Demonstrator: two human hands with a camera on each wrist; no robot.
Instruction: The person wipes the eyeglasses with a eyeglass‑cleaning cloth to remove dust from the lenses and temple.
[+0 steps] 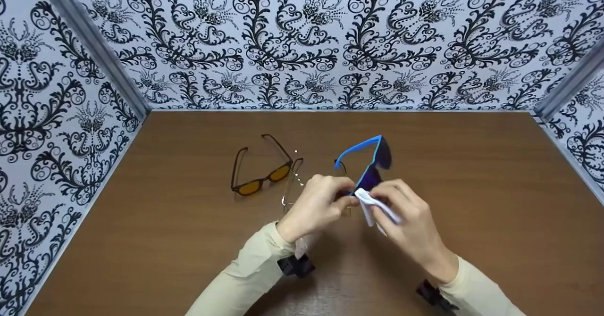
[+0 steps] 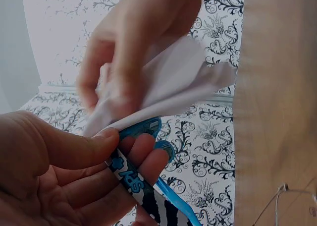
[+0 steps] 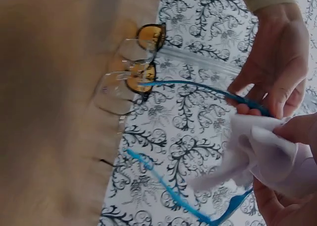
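Observation:
My left hand (image 1: pixel 318 205) grips a pair of blue-framed sunglasses (image 1: pixel 370 178) near one hinge, above the table. Their dark lenses face right, and one blue temple arm (image 1: pixel 356 149) sticks out to the left. In the left wrist view, thumb and fingers pinch the zebra-striped temple (image 2: pixel 153 201), which carries lettering. A white cloth (image 1: pixel 365 202) is held by my right hand (image 1: pixel 410 219) against the sunglasses beside the left fingertips. The right wrist view has the cloth (image 3: pixel 262 151) bunched and covering part of the frame. The right hand looks blurred in the left wrist view.
Glasses with orange lenses (image 1: pixel 250 187) lie unfolded on the wooden table (image 1: pixel 165 240), left of the hands. Thin-framed clear glasses (image 3: pixel 106 80) lie beside them, partly hidden behind the left hand in the head view. Patterned walls (image 1: pixel 311 47) enclose the back and sides.

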